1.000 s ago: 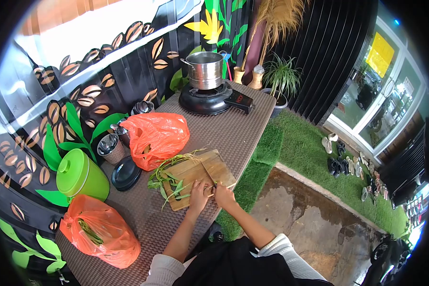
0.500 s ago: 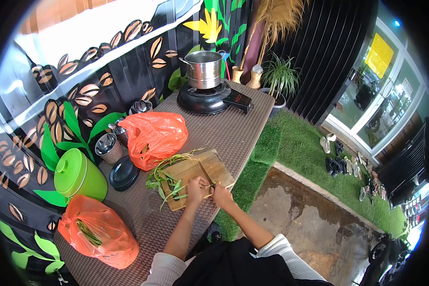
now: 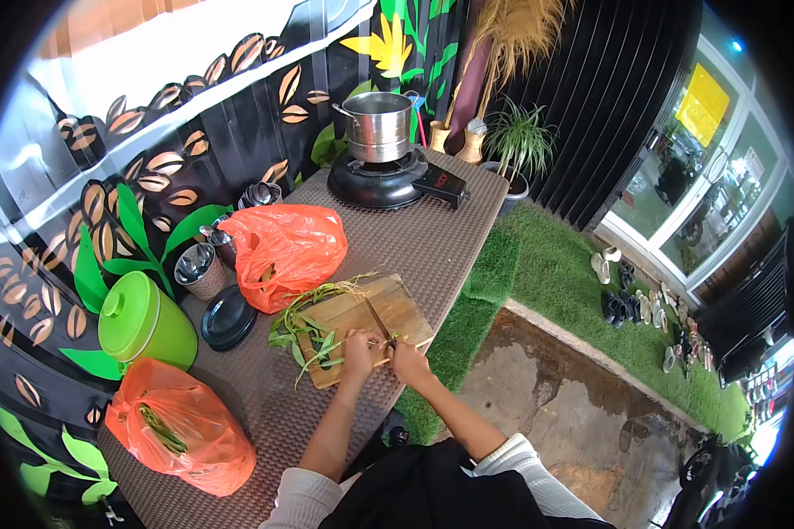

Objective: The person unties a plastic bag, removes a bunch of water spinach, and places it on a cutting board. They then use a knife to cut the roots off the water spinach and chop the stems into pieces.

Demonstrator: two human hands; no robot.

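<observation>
Over the wooden cutting board [image 3: 397, 300], my right hand [image 3: 408, 361] grips a knife [image 3: 378, 317], its blade pointing up and away to the left. Close beside it, my left hand [image 3: 359, 353] has its fingers drawn together near the blade; whatever they pinch is too small to make out. Small green bits lie by the knife between the hands. Leafy green stems [image 3: 313, 335] spread over the board's left side and past its edge, with thin roots toward the back.
An orange bag [image 3: 291, 251] stands behind the board, another [image 3: 185, 432] at the near left. Black plates [image 3: 229, 317], a green lidded container [image 3: 146, 322] and a cutlery holder [image 3: 200, 271] line the wall side. A steel pot [image 3: 378, 128] sits on a black stove [image 3: 375, 183] at the far end.
My left hand has shifted slightly, and my right hand with the knife has moved a little to the left. The stems lie almost as before.
</observation>
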